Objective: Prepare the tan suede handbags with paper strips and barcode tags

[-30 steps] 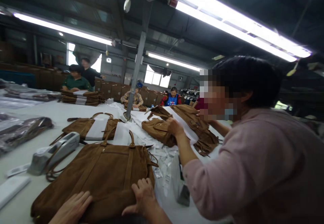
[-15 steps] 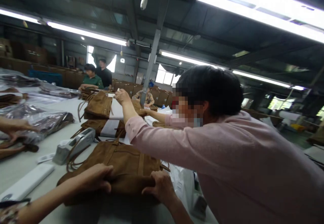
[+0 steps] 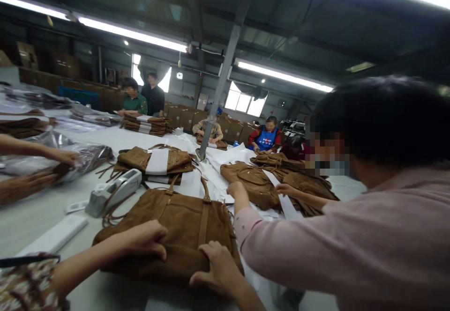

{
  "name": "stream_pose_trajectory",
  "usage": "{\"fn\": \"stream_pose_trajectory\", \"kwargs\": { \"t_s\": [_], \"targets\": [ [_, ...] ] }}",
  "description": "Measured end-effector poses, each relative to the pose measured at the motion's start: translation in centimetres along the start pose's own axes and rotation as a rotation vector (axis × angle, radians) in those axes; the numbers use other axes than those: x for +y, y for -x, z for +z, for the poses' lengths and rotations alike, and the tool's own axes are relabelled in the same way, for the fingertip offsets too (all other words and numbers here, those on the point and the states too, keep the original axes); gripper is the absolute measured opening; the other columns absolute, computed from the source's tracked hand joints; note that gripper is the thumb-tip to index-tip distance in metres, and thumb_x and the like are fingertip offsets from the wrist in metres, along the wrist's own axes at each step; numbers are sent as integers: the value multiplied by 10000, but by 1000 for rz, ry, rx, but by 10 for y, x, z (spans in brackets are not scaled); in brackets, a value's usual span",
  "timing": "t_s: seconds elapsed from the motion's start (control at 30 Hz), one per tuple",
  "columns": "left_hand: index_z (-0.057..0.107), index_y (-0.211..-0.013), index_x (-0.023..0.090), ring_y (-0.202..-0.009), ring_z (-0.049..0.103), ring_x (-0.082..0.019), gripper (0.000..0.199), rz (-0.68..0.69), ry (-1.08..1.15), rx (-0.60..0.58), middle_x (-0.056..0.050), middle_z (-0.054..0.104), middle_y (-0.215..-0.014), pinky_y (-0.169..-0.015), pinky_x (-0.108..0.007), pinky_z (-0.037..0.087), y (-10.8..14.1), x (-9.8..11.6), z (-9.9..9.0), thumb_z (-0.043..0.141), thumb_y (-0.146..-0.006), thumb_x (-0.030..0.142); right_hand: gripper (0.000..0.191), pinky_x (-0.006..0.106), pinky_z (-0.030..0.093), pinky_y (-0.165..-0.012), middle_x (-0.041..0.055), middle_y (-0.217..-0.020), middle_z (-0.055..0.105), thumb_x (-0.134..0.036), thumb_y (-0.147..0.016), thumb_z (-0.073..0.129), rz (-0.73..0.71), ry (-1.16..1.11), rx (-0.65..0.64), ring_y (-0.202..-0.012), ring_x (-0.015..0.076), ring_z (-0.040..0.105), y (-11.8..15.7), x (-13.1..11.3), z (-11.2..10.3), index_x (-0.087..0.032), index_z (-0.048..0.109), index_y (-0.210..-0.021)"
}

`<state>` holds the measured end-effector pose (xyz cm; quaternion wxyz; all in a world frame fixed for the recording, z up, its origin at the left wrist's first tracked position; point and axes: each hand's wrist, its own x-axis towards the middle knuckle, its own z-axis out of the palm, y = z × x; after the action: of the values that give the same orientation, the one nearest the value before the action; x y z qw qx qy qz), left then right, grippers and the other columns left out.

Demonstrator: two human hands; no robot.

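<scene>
A brown bag with two handles lies on the white table in front of me. My left hand rests on its left part, fingers curled in against the brown material, thumb pointing down. On the lower right part lies my right hand, its fingers and thumb spread apart over the bag. Just behind the bag's left side stands a grey and white tape dispenser, with thin brown straps beside it. Farther back is a stack of brown bags with a white paper band.
At the right, a person in pink reaches over banded brown bags. Another person's hands at the left hold something brown by clear plastic. A metal post rises from the table. More people sit or stand farther back.
The person in pink has moved their arms right, from the stack behind my bag to the bags at the right. My right hand's fingers have spread. The view has shifted right.
</scene>
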<state>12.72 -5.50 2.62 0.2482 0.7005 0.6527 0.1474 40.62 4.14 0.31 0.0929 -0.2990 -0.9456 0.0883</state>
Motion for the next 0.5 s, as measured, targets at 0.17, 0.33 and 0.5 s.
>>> {"fn": "stream_pose_trajectory", "kwargs": {
  "t_s": [0.17,0.33,0.5],
  "targets": [
    [511,-644,201,-599,457,-132,379,1,-55,69,47,499,-611,-518,-253,235,8,10,-16,720,-637,517,415,285,408,-730,8,-915,644,-500,-619,794,98,-85,-56,-873,217,591,-22,-14,-5,-228,612,-873],
    [605,-1147,244,-1074,525,-339,822,-49,-244,237,-95,607,-1159,-978,-458,344,48,-6,15,822,-427,576,414,237,349,-651,-40,-841,641,-451,-529,853,160,-145,-48,-811,175,591,-32,-6,-4,-230,601,-771],
    [532,-1282,253,-1368,258,-435,948,-364,-246,576,-147,418,-1439,-1124,-601,171,78,-69,48,846,-415,475,364,227,353,-647,-35,-852,647,-454,-562,834,145,-176,-61,-822,170,591,-37,-3,-9,-224,611,-736]
  ]
}}
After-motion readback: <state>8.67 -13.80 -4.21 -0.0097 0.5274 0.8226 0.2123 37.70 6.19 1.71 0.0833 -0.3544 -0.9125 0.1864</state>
